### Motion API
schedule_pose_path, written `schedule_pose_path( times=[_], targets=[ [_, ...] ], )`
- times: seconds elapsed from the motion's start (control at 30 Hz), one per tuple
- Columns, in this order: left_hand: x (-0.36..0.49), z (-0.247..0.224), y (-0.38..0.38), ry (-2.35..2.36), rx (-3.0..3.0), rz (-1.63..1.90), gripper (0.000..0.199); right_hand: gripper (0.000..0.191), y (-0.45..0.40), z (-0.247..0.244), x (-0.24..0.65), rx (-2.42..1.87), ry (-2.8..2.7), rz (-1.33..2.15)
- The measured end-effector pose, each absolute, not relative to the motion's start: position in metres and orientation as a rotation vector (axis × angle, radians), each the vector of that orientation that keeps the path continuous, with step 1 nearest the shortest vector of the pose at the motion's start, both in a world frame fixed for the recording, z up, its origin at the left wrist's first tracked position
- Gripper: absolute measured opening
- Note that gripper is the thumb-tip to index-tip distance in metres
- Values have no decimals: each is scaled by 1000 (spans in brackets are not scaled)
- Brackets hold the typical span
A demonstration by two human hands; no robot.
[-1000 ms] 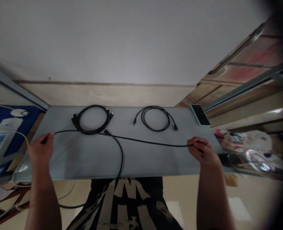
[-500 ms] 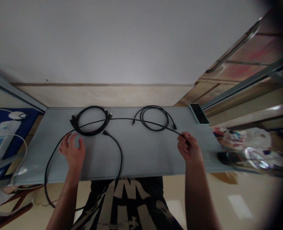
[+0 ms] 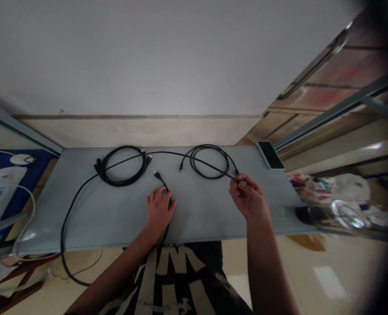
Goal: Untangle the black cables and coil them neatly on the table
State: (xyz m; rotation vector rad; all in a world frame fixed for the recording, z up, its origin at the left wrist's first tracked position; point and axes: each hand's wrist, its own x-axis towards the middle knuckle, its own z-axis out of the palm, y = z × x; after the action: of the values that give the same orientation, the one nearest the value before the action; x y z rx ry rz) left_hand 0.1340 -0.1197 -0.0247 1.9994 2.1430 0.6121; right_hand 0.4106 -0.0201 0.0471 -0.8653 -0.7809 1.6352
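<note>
A long black cable [image 3: 163,152] arcs across the grey table [image 3: 200,223], over two coils, and hangs off the front edge at the left. My right hand [image 3: 247,192] pinches its right end. My left hand [image 3: 159,208] rests at the cable's other end section, fingers curled over it near the connector [image 3: 157,175]; the thumb side touches the cable, and the grip is partly hidden. At the left lies a thick black coiled cable [image 3: 121,183] with several connectors. A thinner coiled black cable [image 3: 210,177] lies right of the middle.
A phone [image 3: 270,155] lies at the table's back right corner. A dark, shiny cylindrical object [image 3: 307,215] is at the right edge. A white wall rises behind the table. Metal posts stand at both sides, with a blue surface [image 3: 43,175] beyond the left one.
My left hand has moved right, from beside the thick coil to the cable's loose end, whose connector has shifted right and up. My right hand has moved slightly left with the cable.
</note>
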Motion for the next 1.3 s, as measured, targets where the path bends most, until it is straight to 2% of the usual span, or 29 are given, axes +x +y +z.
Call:
schedule_pose_path(
  times=[0.07,0.23,0.47,0.6,0.7,0.93,1.07,1.2,1.3],
  targets=[
    [148,-28,-122,1963,2065,627,25,18,-19,47,407,-869,-768,1661],
    [173,-37,-120,1475,2118,639,48,18,-11,38,398,-828,-612,1657],
    [180,-33,-132,1415,1965,765,58,21,-20,20,386,-1071,-796,1552],
    [173,-25,-137,1371,1877,935,55,21,-33,5,372,-1274,-1193,1521],
    [167,-20,-137,1309,1883,947,52,22,-42,-5,365,-1345,-1263,1413],
    [166,-8,-132,1163,1959,782,44,29,-58,-2,349,-1098,-680,1777],
    [166,2,-129,1140,2008,777,40,32,-66,8,331,-1000,-439,1770],
    [157,31,-110,1391,2122,963,20,37,-74,14,319,-1109,-469,1758],
    [155,59,-81,1483,2300,1118,39,37,-82,17,319,-1198,-597,1805]
  ],
)
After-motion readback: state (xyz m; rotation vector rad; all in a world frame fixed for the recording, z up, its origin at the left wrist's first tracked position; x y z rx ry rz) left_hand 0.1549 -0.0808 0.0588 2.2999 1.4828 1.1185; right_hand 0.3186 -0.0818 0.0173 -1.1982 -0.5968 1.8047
